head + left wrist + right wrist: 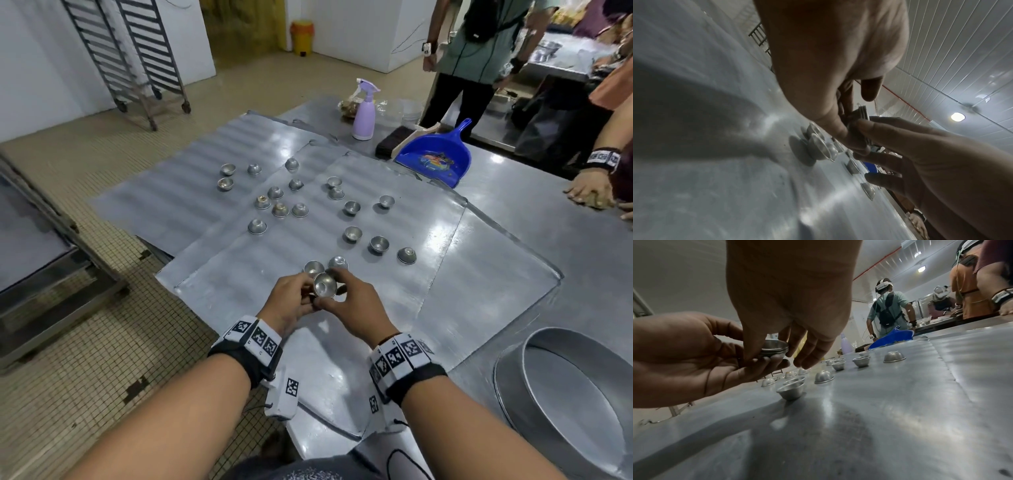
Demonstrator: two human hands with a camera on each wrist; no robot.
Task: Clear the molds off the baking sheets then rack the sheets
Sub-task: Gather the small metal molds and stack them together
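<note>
Several flat grey baking sheets lie overlapped on the steel table. Small round metal molds are scattered over them, some upright, some upside down. My left hand cups a short nested stack of molds from below, just above the near sheet. My right hand pinches the top mold of that stack between thumb and forefinger, its other fingers spread. In the left wrist view the stack's rims show between both hands. Two loose molds sit just beyond my fingers.
A wheeled sheet rack stands on the floor at the back left. A lilac spray bottle and a blue dustpan are at the table's far side. A large round pan sits near right. Other people stand behind; someone's hand rests on the table.
</note>
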